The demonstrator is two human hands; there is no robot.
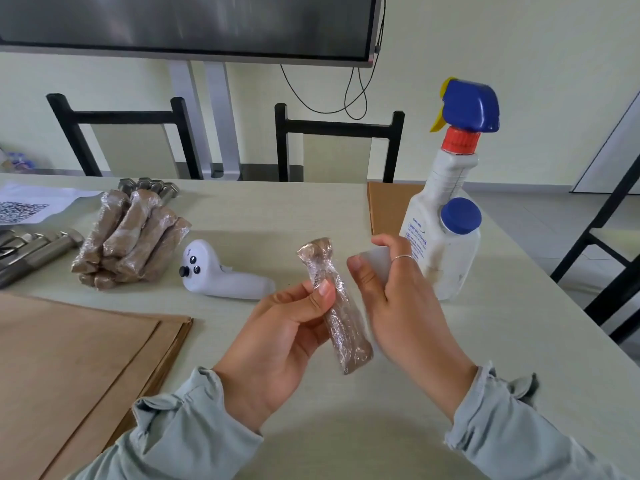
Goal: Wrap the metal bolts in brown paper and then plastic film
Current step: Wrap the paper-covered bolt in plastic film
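My left hand (pixel 277 334) pinches a bolt wrapped in brown paper and clear plastic film (pixel 334 306), held tilted above the table. My right hand (pixel 394 299) is just right of it and grips a roll of plastic film (pixel 377 258), mostly hidden behind the fingers. A pile of several wrapped bolts (pixel 131 237) lies at the left. Bare metal bolts (pixel 38 251) lie at the far left, and more bare bolts (pixel 152 187) sit behind the pile. A stack of brown paper sheets (pixel 79 358) covers the near left of the table.
A white handheld controller (pixel 221 275) lies between the pile and my hands. A spray bottle (pixel 446 181) and a blue-capped jar (pixel 460 251) stand at the right, with cardboard (pixel 388 209) behind. A printed sheet (pixel 31 206) lies far left. Chairs stand behind the table.
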